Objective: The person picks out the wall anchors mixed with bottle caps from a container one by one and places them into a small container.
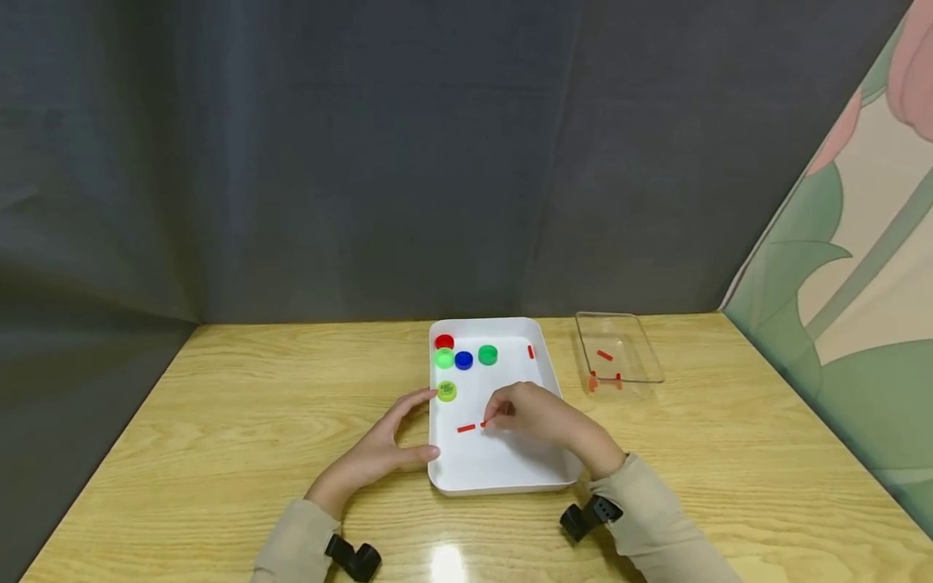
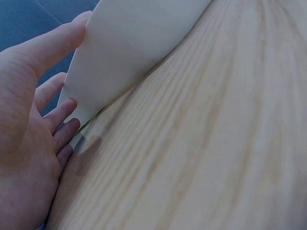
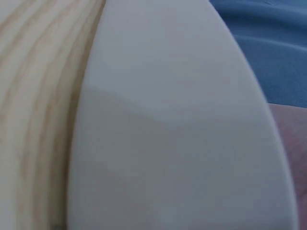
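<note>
A white tray [image 1: 503, 474] stands on the wooden table. In the head view my left hand [image 1: 375, 453] rests at its left side, fingers extended and thumb apart; the left wrist view shows the fingertips along the tray's outer wall [image 2: 120, 38]. Over the tray, my right hand [image 1: 535, 413] pinches a small red stick [image 1: 483, 424], mostly hidden by the fingers. Left of it another red stick [image 1: 466, 428] lies on the tray floor, almost in line. The right wrist view is filled by the tray's wall [image 3: 177, 120], with a strip of the hand [image 3: 295, 143] at the edge.
Toward the tray's far left lie round caps: red [image 1: 444, 342], light green [image 1: 444, 359], blue [image 1: 463, 361], green [image 1: 487, 355] and yellow-green [image 1: 447, 392]. A red stick [image 1: 530, 352] lies far right inside. Right of the tray, a clear box [image 1: 645, 380] holds several red pieces [image 1: 605, 355].
</note>
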